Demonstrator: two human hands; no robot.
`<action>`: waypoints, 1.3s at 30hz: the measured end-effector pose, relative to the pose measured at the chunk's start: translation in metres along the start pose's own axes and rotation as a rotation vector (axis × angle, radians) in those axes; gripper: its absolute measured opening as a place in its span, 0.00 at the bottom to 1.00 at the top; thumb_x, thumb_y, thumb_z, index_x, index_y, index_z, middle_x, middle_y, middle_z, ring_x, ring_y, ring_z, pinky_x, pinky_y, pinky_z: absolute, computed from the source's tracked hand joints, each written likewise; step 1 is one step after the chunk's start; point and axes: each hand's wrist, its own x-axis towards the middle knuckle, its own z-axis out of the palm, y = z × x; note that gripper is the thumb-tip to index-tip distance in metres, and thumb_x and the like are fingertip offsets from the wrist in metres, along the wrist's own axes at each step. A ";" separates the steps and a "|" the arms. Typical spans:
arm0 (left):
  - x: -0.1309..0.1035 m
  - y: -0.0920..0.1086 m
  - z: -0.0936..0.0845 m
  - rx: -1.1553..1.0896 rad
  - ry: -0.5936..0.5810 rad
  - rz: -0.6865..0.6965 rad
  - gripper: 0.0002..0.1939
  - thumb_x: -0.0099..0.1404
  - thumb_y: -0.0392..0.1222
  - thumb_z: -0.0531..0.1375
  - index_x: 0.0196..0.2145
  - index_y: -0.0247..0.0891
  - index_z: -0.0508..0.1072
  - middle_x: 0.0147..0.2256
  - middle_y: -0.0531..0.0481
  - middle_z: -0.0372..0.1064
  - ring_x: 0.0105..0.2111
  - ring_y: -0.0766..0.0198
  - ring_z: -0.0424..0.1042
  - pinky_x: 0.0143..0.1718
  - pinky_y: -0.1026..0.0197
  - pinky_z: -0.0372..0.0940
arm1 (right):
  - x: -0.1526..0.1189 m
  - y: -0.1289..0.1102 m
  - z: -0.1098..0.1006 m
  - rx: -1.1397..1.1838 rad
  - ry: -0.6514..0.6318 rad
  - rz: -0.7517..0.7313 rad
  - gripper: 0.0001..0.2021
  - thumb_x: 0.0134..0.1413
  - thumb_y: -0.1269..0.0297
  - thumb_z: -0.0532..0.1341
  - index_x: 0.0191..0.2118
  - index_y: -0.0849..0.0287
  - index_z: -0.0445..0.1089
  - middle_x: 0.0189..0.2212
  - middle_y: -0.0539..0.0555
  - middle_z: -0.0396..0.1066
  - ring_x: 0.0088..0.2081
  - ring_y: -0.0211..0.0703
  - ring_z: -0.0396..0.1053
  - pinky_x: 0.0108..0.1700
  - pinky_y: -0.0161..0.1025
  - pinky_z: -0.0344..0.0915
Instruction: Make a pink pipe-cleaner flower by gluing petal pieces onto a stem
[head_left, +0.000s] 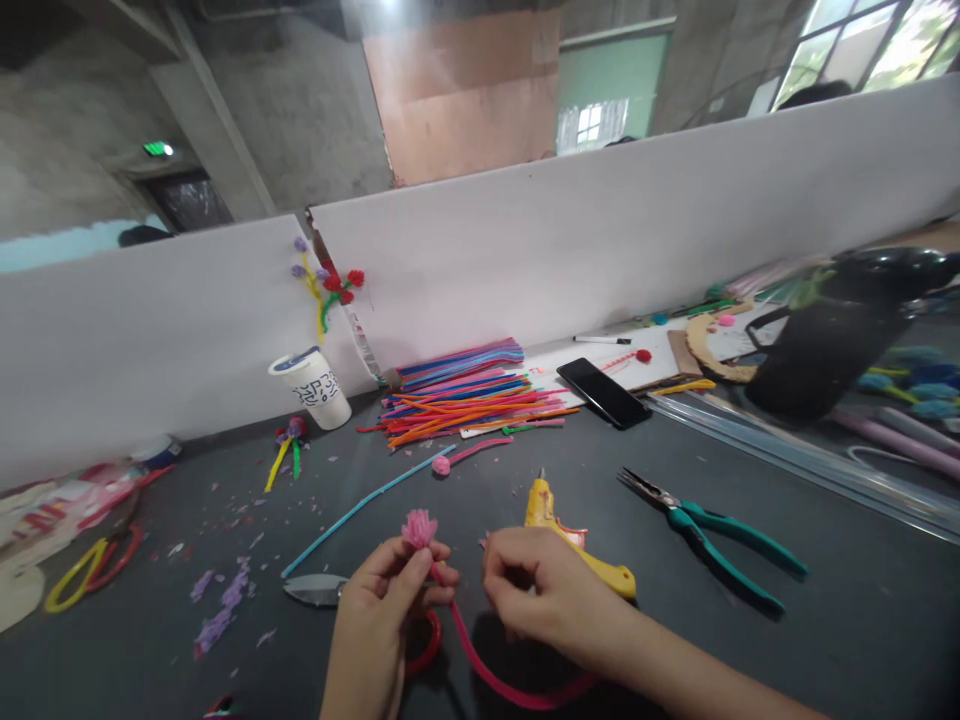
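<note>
My left hand point(390, 600) pinches a pink pipe cleaner flower point(419, 528) just under its fluffy head. A darker pink pipe cleaner point(480, 670) curves down from those fingers and passes beneath my right forearm. To the right, my right hand point(540, 590) is closed with thumb and fingers together; a tiny pinkish bit shows by its fingertips, too small to name. Scissors point(315, 590) lie partly under my left hand, their red handle below it. Behind my right hand is a yellow glue gun point(541, 505). A pink ball-ended stem point(441, 466) lies beyond both hands.
Teal-handled pliers point(697, 520) lie at right, near a black phone point(604, 393). Bundled pipe cleaners point(465, 400) and a paper cup point(315, 390) stand along the white partition point(600, 220). A dark jug point(832, 330) is far right. Purple scraps point(225, 610) litter the left.
</note>
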 end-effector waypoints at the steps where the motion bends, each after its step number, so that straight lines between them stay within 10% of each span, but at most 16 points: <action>1: 0.000 0.002 -0.002 -0.029 0.006 -0.001 0.16 0.46 0.47 0.71 0.29 0.33 0.79 0.28 0.47 0.77 0.25 0.65 0.74 0.27 0.68 0.70 | -0.002 -0.001 0.003 -0.018 -0.025 -0.032 0.09 0.40 0.78 0.53 0.18 0.58 0.55 0.17 0.43 0.55 0.21 0.32 0.55 0.24 0.29 0.52; 10: 0.011 0.014 -0.016 -0.100 0.109 0.057 0.13 0.43 0.43 0.73 0.26 0.34 0.78 0.23 0.50 0.76 0.17 0.70 0.70 0.18 0.71 0.65 | -0.010 0.011 0.025 -0.359 -0.441 -0.457 0.12 0.46 0.78 0.59 0.21 0.57 0.57 0.20 0.44 0.58 0.25 0.33 0.57 0.27 0.29 0.52; 24: 0.022 0.022 -0.027 -0.179 0.122 0.057 0.12 0.49 0.42 0.68 0.24 0.34 0.69 0.18 0.57 0.69 0.11 0.81 0.50 0.10 0.78 0.44 | -0.017 0.012 0.032 -0.581 -0.477 -0.590 0.07 0.56 0.72 0.59 0.27 0.58 0.70 0.24 0.48 0.72 0.27 0.36 0.66 0.31 0.32 0.58; 30: 0.021 0.020 -0.027 -0.200 0.080 0.013 0.13 0.50 0.44 0.68 0.26 0.34 0.69 0.16 0.60 0.65 0.10 0.80 0.50 0.09 0.78 0.44 | -0.007 -0.011 -0.002 -0.731 -0.371 -0.239 0.06 0.54 0.73 0.58 0.35 0.57 0.70 0.34 0.50 0.74 0.35 0.40 0.71 0.36 0.33 0.61; 33: 0.020 0.019 -0.028 -0.212 0.055 -0.007 0.13 0.50 0.44 0.68 0.27 0.34 0.70 0.16 0.59 0.65 0.10 0.81 0.50 0.09 0.78 0.44 | 0.002 -0.002 -0.028 -0.997 -0.175 0.111 0.07 0.55 0.73 0.56 0.37 0.59 0.70 0.36 0.56 0.73 0.38 0.48 0.73 0.36 0.37 0.62; 39: 0.013 0.021 -0.020 -0.231 0.025 0.001 0.13 0.49 0.42 0.70 0.23 0.33 0.69 0.19 0.56 0.70 0.10 0.82 0.52 0.10 0.78 0.46 | 0.002 0.020 -0.054 -1.107 -0.086 0.324 0.12 0.52 0.71 0.59 0.43 0.68 0.69 0.39 0.67 0.71 0.41 0.61 0.73 0.36 0.44 0.63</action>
